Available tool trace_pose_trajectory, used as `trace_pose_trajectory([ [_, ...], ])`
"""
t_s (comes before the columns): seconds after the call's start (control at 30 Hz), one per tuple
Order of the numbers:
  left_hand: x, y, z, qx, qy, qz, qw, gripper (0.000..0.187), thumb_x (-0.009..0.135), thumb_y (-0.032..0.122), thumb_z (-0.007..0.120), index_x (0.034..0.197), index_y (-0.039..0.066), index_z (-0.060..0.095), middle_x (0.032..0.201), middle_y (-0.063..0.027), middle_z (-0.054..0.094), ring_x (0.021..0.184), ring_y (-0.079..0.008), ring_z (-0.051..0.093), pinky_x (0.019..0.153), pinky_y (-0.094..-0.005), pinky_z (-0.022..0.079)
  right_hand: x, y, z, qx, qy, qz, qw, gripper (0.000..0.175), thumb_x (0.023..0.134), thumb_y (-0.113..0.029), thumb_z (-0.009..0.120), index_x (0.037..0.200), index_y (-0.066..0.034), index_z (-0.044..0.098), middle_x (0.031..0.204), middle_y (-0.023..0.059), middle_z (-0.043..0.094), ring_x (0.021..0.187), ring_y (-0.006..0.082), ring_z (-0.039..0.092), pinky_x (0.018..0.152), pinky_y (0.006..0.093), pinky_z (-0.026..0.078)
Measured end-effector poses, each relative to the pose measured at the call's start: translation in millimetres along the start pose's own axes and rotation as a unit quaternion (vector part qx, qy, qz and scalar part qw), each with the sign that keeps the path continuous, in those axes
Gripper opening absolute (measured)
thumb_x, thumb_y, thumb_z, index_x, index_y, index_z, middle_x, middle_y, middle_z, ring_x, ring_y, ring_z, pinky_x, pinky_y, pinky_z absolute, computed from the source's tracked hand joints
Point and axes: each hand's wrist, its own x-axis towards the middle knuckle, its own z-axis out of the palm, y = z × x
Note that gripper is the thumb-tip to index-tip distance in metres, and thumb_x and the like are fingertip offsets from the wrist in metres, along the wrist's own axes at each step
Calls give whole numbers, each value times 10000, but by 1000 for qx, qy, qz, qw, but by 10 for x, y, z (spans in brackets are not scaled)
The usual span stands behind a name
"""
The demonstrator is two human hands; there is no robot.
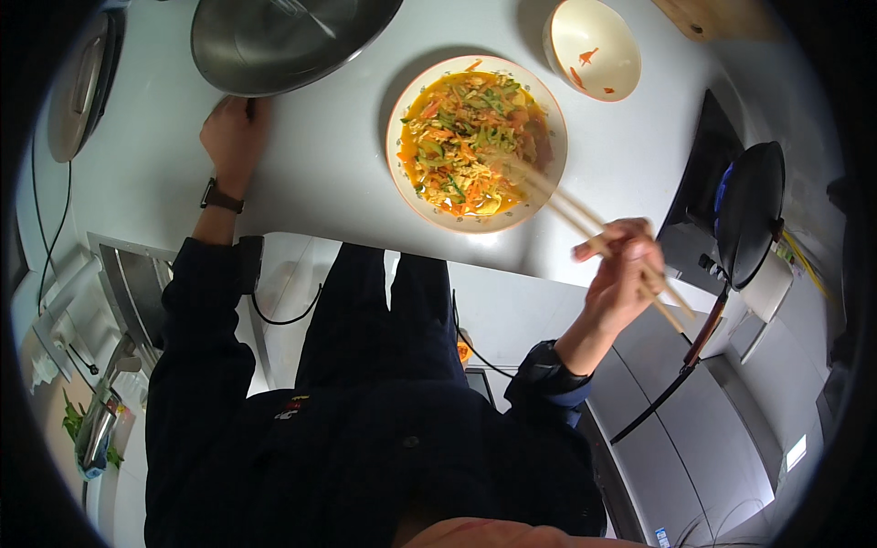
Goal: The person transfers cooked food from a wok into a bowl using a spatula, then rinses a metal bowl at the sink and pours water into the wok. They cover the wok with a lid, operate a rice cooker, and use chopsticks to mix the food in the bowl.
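My right hand (627,264) grips a pair of wooden chopsticks (572,209), blurred at the tips. Their tips reach into a mix of egg, green vegetable slices and carrot shreds (466,137) in orange liquid. This food lies in a wide, cream-coloured dish with an orange rim (490,225). Beyond the dish's left side, my left hand (233,140) is closed at the near edge of a grey metal pan (288,41), around what looks like its dark handle. Most of that handle is hidden by the fist.
A cream bowl (596,41) with several carrot scraps stands on the white countertop (322,164). At right, a black frying pan (754,212) sits above a blue flame on the stove. A wooden board (719,20) is at top right, a sink (140,288) at left.
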Motion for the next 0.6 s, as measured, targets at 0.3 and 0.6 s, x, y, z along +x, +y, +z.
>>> trace_pose_trajectory([
  [0.3, 8, 32, -14, 2, 21, 17, 1000, 277, 870, 276, 658, 690, 69, 620, 608, -89, 600, 530, -303, 594, 472, -385, 446, -206, 88, -25, -94, 20, 42, 994, 215, 965, -82, 546, 928, 105, 648, 850, 180, 598, 607, 251, 674, 559, 321, 585],
  [0.6, 9, 35, -4, 3, 30, 25, 999, 291, 857, 283, 670, 670, 65, 624, 609, -87, 611, 530, -294, 600, 472, -388, 449, -332, 16, 57, -93, 5, 51, 994, 198, 955, -73, 543, 910, 90, 647, 827, 165, 591, 589, 246, 676, 560, 308, 570],
])
